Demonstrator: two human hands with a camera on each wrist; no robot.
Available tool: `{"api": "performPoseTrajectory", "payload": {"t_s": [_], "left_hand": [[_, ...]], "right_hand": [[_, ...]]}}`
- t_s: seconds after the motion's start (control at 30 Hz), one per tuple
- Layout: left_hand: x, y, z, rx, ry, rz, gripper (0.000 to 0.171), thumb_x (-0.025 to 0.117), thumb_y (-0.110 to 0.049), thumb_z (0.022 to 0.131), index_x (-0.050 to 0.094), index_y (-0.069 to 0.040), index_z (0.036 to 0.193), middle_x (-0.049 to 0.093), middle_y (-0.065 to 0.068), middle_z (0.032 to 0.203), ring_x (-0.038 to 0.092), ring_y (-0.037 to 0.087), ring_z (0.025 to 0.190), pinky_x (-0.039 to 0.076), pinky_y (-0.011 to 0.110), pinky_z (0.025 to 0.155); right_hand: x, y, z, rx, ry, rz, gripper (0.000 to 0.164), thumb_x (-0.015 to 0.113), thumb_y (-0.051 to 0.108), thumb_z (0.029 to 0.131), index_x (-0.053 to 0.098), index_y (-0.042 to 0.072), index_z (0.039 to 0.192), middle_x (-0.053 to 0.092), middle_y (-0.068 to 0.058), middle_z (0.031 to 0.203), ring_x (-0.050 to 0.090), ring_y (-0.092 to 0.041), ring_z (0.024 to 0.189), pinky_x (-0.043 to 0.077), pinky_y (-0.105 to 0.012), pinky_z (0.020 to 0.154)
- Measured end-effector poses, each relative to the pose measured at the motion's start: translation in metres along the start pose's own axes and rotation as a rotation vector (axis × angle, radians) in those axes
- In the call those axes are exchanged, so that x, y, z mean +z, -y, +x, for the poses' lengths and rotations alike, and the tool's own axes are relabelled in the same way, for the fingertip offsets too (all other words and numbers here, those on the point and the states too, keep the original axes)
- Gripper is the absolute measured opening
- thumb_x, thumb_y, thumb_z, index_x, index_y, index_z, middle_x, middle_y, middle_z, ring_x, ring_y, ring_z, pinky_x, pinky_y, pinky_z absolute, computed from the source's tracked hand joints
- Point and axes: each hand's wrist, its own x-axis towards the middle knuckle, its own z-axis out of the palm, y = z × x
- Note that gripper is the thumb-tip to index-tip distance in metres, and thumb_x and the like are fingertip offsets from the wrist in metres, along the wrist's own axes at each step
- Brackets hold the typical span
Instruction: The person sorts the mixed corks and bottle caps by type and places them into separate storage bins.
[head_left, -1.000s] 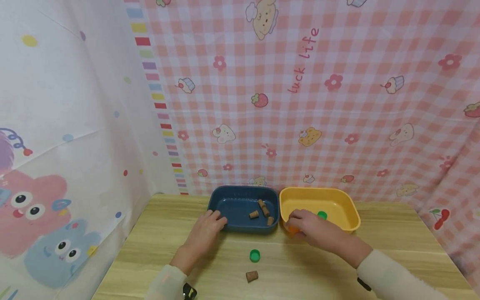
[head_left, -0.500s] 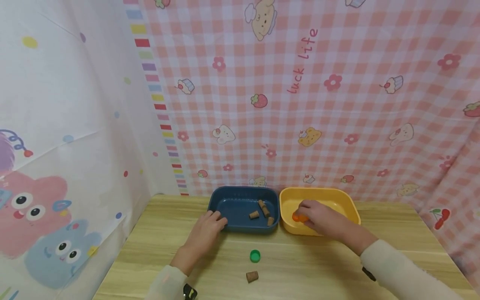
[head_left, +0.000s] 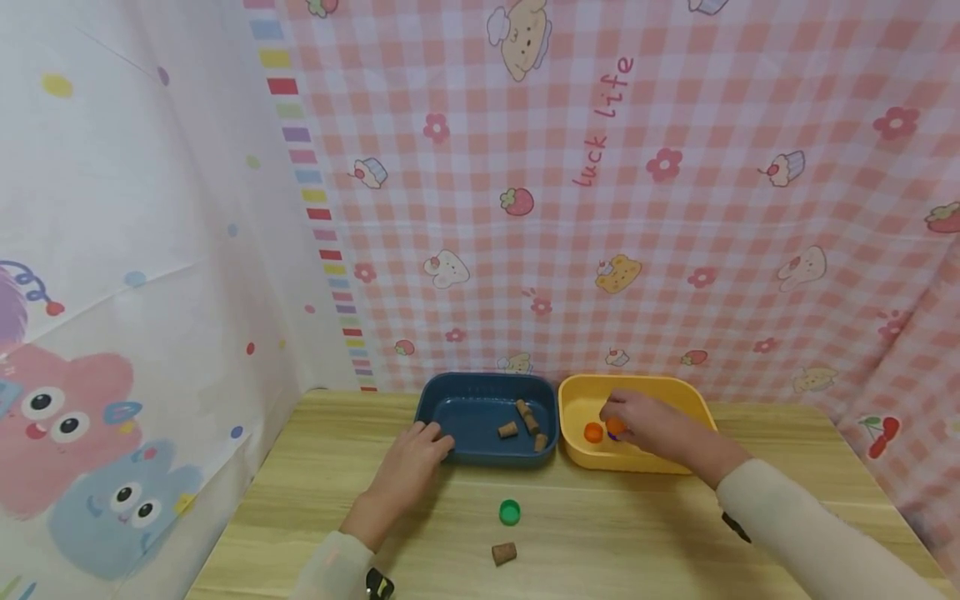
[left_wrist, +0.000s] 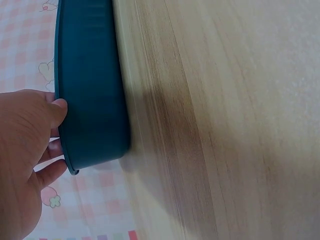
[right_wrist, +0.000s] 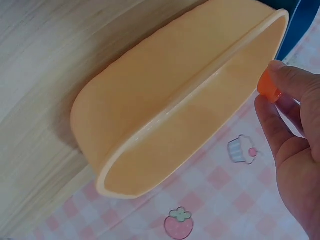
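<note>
My left hand holds the near left corner of the dark blue bin; in the left wrist view the thumb lies outside its rim and the other fingers reach over it. Several corks lie in this bin. Over the yellow bin, my right hand pinches an orange bottle cap between thumb and fingers. Another orange cap sits on that bin's floor, and a blue cap shows partly just below the held one. My right hand hides the bin's right part.
A green cap and a loose cork lie on the wooden table in front of the bins. The bins stand side by side against a pink checked cloth.
My right hand has moved from the yellow bin's near left edge to over its middle. One orange cap now rests in the bin, while another stays in the fingers. My left hand has not moved.
</note>
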Motion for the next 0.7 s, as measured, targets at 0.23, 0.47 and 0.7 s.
{"api": "performPoseTrajectory", "payload": {"t_s": [0.23,0.47,0.7], "left_hand": [[-0.001,-0.001,0.001,0.001,-0.002,-0.008,0.016,0.078,-0.002,0.088,0.075,-0.015,0.098,0.061,0.001,0.088,0.05,0.02,0.078,0.045,0.033,0.069],[0.0,0.001,0.0,0.009,-0.002,0.006,0.015,0.078,-0.003,0.089,0.075,-0.016,0.097,0.061,0.001,0.087,0.05,0.02,0.077,0.046,0.033,0.068],[0.001,0.001,0.0,0.019,-0.017,0.016,0.018,0.079,-0.001,0.087,0.074,-0.016,0.097,0.061,0.001,0.086,0.05,0.019,0.076,0.045,0.032,0.066]], "right_hand": [[0.0,-0.014,0.002,0.084,0.086,0.004,0.027,0.085,0.006,0.082,0.073,0.005,0.106,0.066,-0.002,0.099,0.064,-0.015,0.086,0.058,-0.031,0.078],[-0.01,-0.016,0.006,0.112,0.153,0.012,0.026,0.086,0.008,0.082,0.072,0.01,0.104,0.066,-0.001,0.098,0.062,-0.014,0.084,0.058,-0.03,0.077],[-0.013,-0.021,0.009,0.116,0.185,0.008,0.025,0.085,0.011,0.083,0.071,0.008,0.104,0.066,-0.002,0.096,0.06,-0.011,0.08,0.056,-0.028,0.074]]}}
